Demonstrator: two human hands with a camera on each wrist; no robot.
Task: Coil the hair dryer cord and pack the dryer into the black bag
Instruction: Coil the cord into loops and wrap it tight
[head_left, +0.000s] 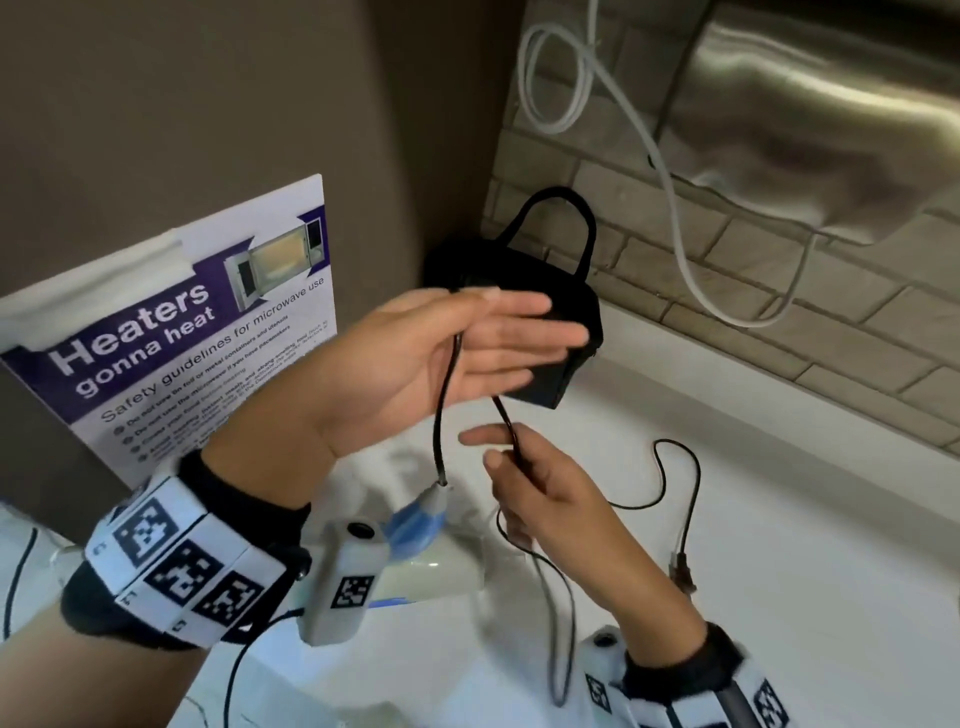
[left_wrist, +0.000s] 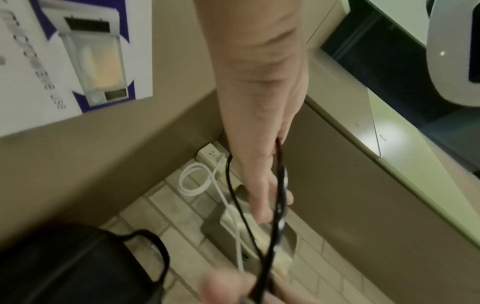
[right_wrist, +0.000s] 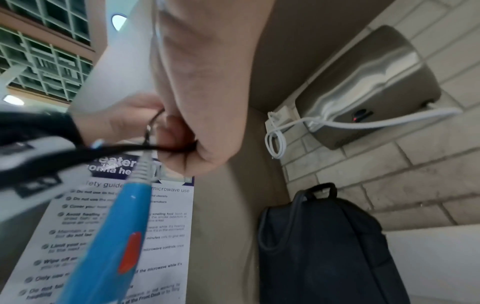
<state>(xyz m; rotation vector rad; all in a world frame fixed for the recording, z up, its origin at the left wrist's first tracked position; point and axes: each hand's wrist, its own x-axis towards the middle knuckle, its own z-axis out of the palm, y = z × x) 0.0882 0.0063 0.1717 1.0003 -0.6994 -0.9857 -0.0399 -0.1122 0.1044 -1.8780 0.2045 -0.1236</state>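
Head view, left hand (head_left: 415, 358): fingers straight, black cord (head_left: 441, 410) draped over palm.
Right hand (head_left: 540, 483): pinches cord.
Dryer (head_left: 415, 525): blue handle, hanging.
Black bag (head_left: 545, 312): upright on worktop (head_left: 779, 519), far.

Two hands are up over the counter: a left hand (head_left: 415, 358) and a right hand (head_left: 545, 483). There is one black cord (head_left: 441, 415), one blue and white hair dryer (head_left: 415, 519), and one black bag (head_left: 550, 312) with two handles. On the wall I count one microwave poster (head_left: 197, 338), one steel hand dryer (head_left: 831, 114), one white cable (head_left: 670, 197) and one socket (left_wrist: 211, 154).
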